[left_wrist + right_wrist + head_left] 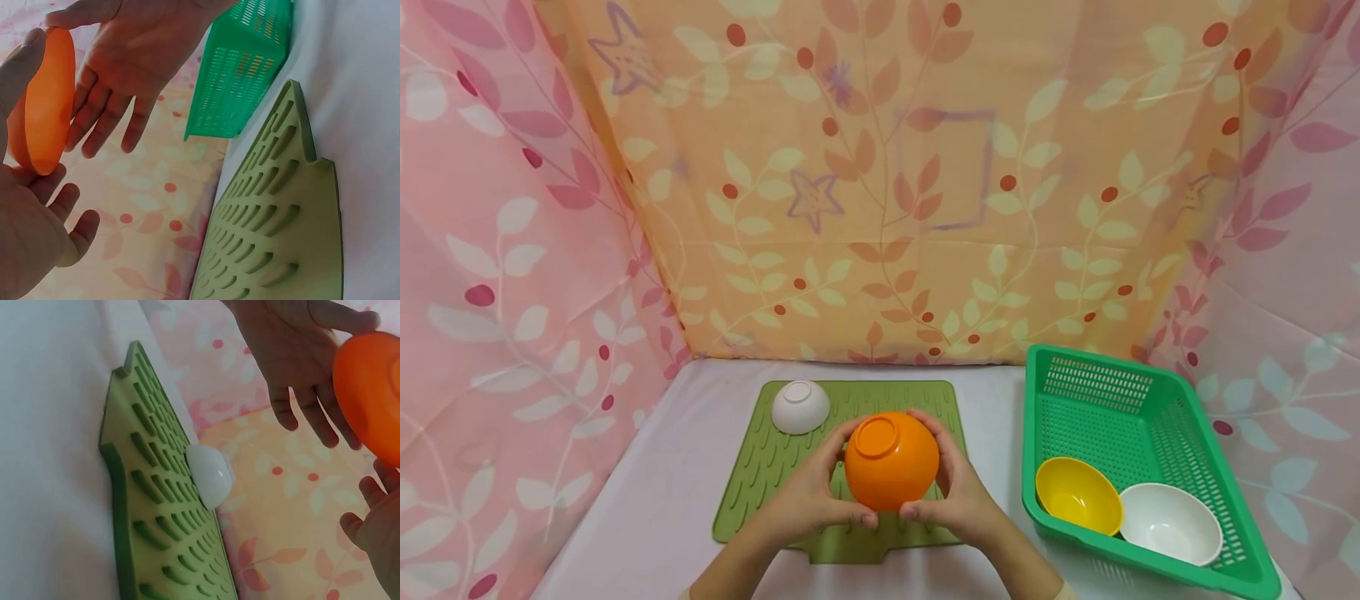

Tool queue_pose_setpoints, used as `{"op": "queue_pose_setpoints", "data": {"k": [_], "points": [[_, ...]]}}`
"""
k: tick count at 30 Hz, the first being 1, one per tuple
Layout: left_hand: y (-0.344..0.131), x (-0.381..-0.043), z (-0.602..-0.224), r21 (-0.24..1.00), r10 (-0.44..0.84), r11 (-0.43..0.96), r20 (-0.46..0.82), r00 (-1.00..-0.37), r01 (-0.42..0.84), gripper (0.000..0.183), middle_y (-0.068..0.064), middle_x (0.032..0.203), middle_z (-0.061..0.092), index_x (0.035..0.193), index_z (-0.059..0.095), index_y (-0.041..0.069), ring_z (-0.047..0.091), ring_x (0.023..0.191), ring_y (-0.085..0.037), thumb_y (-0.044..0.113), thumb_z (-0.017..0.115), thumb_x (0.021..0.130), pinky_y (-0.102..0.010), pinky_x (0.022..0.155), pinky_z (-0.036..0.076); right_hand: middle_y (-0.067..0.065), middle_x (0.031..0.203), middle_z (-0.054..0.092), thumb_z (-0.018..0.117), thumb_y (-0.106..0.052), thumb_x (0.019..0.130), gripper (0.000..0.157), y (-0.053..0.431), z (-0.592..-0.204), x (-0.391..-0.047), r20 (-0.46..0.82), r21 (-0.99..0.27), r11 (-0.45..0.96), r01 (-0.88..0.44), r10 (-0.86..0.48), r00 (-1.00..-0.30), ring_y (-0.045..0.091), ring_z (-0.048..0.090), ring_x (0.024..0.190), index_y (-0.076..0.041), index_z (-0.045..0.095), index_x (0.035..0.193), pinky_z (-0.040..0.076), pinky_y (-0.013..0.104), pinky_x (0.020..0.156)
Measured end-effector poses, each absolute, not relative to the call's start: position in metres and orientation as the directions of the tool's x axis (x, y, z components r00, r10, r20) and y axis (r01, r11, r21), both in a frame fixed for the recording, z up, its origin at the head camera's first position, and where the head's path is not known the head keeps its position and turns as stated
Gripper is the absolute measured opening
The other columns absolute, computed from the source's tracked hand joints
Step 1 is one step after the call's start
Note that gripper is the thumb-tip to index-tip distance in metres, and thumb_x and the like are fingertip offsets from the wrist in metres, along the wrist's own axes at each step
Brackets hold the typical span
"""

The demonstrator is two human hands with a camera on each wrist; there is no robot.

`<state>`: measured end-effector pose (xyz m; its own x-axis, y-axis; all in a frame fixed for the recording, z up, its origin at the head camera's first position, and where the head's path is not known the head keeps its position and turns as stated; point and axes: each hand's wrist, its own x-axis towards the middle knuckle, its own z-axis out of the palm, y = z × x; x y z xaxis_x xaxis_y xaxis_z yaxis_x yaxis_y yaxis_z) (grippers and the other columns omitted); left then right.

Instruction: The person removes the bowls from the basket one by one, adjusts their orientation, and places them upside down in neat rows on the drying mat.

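Between both hands an orange bowl (pixel 891 462) is held up above the green drying mat (pixel 857 546), its base ring tilted up toward the head view. My left hand (pixel 808 500) grips its left side, thumb low and fingers behind. On the opposite side my right hand (pixel 962 504) grips it, thumb near the bottom edge. The left wrist view shows the hollow inside of the orange bowl (pixel 53 103) and the rim between thumb and fingers. A small white bowl (pixel 801 408) lies upside down on the mat's far left corner.
To the right stands a green perforated basket (pixel 1037 433). Inside its near end are a yellow bowl (pixel 1078 496) and a white bowl (pixel 1172 525), openings up. A white cloth (pixel 647 492) covers the table, with patterned curtains (pixel 880 183) at the back and both sides.
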<state>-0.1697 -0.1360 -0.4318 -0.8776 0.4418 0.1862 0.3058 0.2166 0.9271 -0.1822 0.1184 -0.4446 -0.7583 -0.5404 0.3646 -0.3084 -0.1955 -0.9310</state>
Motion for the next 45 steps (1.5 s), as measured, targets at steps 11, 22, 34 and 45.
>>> {"op": "queue_pose_setpoints", "data": {"k": [11,22,34,45], "points": [[-0.133,-0.166,-0.427,0.895,0.372,0.294,0.216,-0.903,0.335,0.105,0.013,0.148,0.045,0.151,0.038,0.043,0.049,0.128,-0.025,0.034,0.099,0.065,-0.060,0.103,0.041,-0.009,0.162,0.034,0.091,-0.028,0.078,0.104,0.133,-0.433,-0.186,0.225,-0.889,0.224,-0.399,-0.544,-0.808,0.029,0.034,0.149,-0.040,0.027,0.159,0.025,0.076,0.112],[-0.136,-0.169,-0.427,0.885,0.327,0.338,0.209,-0.922,0.320,0.109,0.013,0.148,0.044,0.151,0.039,0.041,0.046,0.131,-0.017,0.041,0.100,0.060,-0.058,0.107,0.040,-0.009,0.160,0.035,0.096,-0.035,0.070,0.104,0.127,-0.434,-0.187,0.250,-0.867,0.287,-0.408,-0.459,-0.853,0.029,0.036,0.148,-0.035,0.037,0.156,0.028,0.074,0.112],[-0.138,-0.170,-0.428,0.872,0.308,0.366,0.216,-0.927,0.325,0.114,0.014,0.146,0.046,0.154,0.040,0.031,0.046,0.133,-0.013,0.044,0.099,0.058,-0.054,0.111,0.039,-0.008,0.162,0.033,0.095,-0.039,0.070,0.106,0.124,-0.435,-0.187,0.299,-0.850,0.274,-0.451,-0.453,-0.840,0.028,0.032,0.151,-0.031,0.037,0.158,0.027,0.073,0.114],[-0.131,-0.170,-0.436,0.884,0.271,0.356,0.212,-0.939,0.302,0.108,0.014,0.150,0.046,0.152,0.037,0.039,0.048,0.133,-0.019,0.032,0.100,0.063,-0.056,0.109,0.040,-0.012,0.159,0.039,0.094,-0.045,0.070,0.102,0.126,-0.436,-0.188,0.308,-0.822,0.335,-0.461,-0.419,-0.854,0.024,0.038,0.148,-0.040,0.038,0.155,0.032,0.069,0.113]]}}
